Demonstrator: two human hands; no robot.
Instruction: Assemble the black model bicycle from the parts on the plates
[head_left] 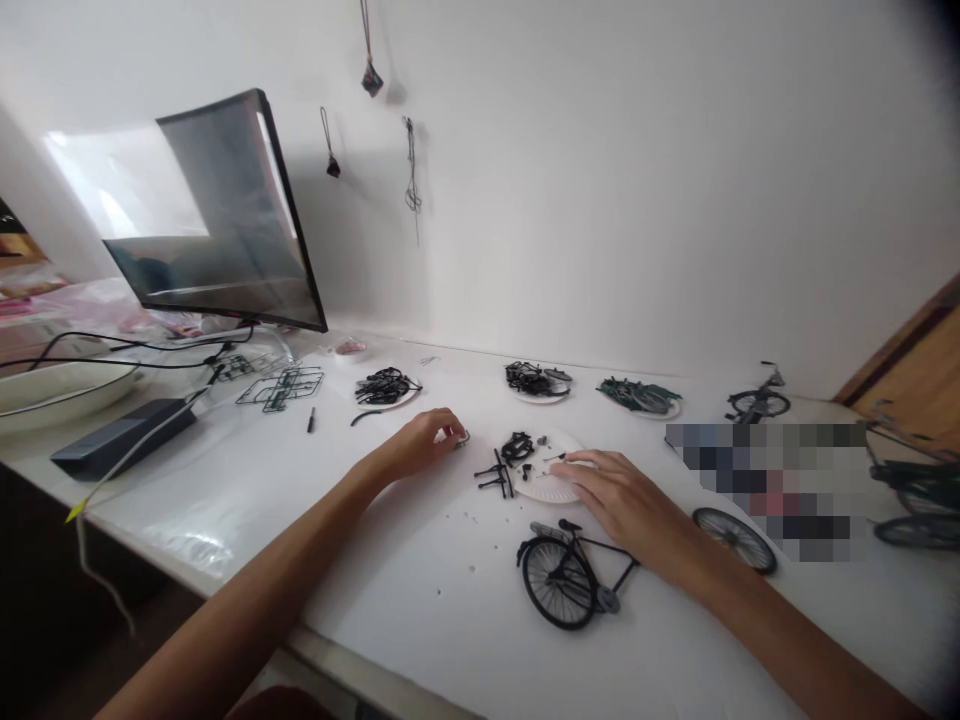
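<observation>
On the white work surface (pixel 390 560), the left hand (pixel 420 445) appears to pinch a small, light, likely fragile model-bicycle part (pixel 461 438), best held by its edges, while the empty, half-open right hand (pixel 622 495) rests beside a paper plate (pixel 551 490) of black plastic parts (pixel 517 450).

**A Bright White Room**

A big white wall (pixel 600 180) runs along the far side of a long white table (pixel 390 590). Thin dark strings (pixel 411 165) hang on the wall. Far off on the left, a computer screen (pixel 225 215) stands on the table, with black cords (pixel 112 350) near it. Brown wood (pixel 919 365) shows on the right. The floor (pixel 90 630) looks dark.
</observation>
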